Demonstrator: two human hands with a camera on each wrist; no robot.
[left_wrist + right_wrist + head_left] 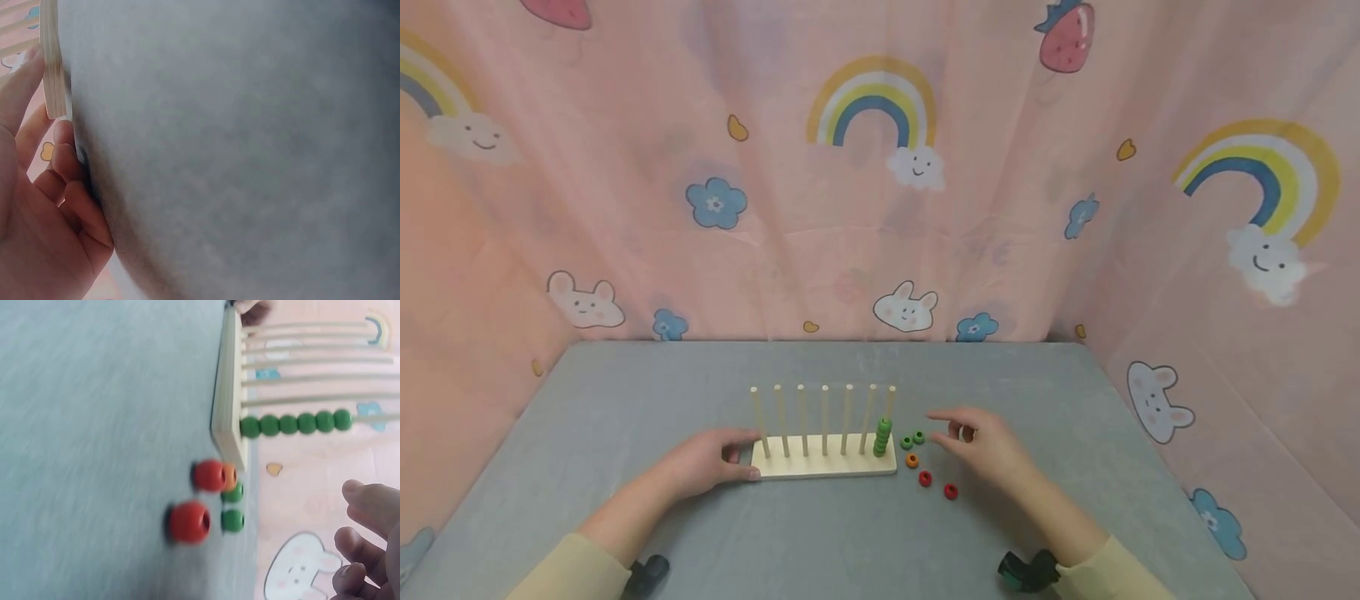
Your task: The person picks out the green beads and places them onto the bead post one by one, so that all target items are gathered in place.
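Observation:
A pale wooden peg rack stands on the table, with several upright rods along its base. My left hand holds the base's left end between thumb and fingers; the left wrist view shows the thumb against the wood. Several green beads are stacked on the rightmost rod, and the other rods carry none. To the right of the rack lie two loose green beads, an orange bead and two red beads. Just right of the green pair, my right hand holds nothing, thumb and forefinger apart.
The grey tabletop extends around the rack. A pink printed curtain hangs behind it and along both sides. Dark wrist devices are partly visible by the left sleeve and the right sleeve.

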